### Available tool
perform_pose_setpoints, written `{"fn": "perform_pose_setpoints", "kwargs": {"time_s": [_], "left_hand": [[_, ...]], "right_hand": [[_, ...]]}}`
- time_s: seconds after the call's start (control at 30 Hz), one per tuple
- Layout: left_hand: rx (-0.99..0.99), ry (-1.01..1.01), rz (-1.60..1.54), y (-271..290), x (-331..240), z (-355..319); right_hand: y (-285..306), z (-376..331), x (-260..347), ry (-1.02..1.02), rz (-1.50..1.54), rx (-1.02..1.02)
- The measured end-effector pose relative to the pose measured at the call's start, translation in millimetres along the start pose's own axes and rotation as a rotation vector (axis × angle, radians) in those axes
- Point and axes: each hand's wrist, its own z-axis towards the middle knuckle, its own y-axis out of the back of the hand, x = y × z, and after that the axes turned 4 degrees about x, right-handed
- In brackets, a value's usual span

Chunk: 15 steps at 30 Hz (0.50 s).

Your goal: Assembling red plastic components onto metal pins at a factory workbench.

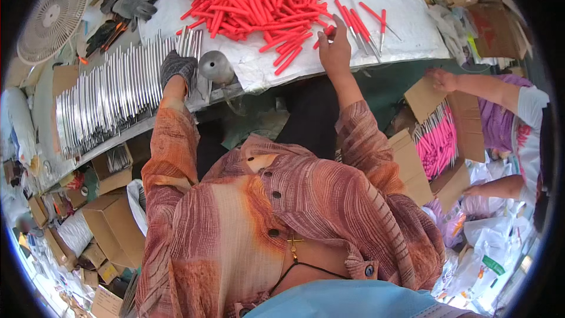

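My left hand [178,69], in a dark grey glove, is closed at the right end of a long row of shiny metal rods [112,95], with its fingers round a rod there. Beside it stands a round metal cylinder [216,67] with a small hole in its end. My bare right hand [335,50] is at the near edge of a large heap of red tube-shaped handles [259,0]. Its thumb and fingers pinch a red handle [323,36], partly hidden by the hand. Just right of it lie several red handles with metal shafts [360,26].
A white sheet [400,9] covers the table. A white fan [53,16] stands far left, near dark gloves [134,5]. At right, another person's hand [441,79] holds a carton [471,123] of pink-handled metal pieces. Open cardboard boxes [115,229] lie low on the left.
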Motion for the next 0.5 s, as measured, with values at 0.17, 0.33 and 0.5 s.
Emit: {"fn": "perform_pose_setpoints", "kwargs": {"time_s": [0.17,0.33,0.5], "left_hand": [[-0.089,-0.181,-0.725,18.0,37.8,7.9],[-0.171,-0.226,-1.397,37.4,26.1,-20.5],[-0.301,-0.152,-1.295,-3.1,33.4,-40.7]], "right_hand": [[-12.0,-14.9,-2.6,0.14,-0.246,0.09],[-8.4,-17.2,-3.4,0.2,-0.216,0.06],[-16.9,-15.9,3.4,0.224,-0.228,0.056]]}}
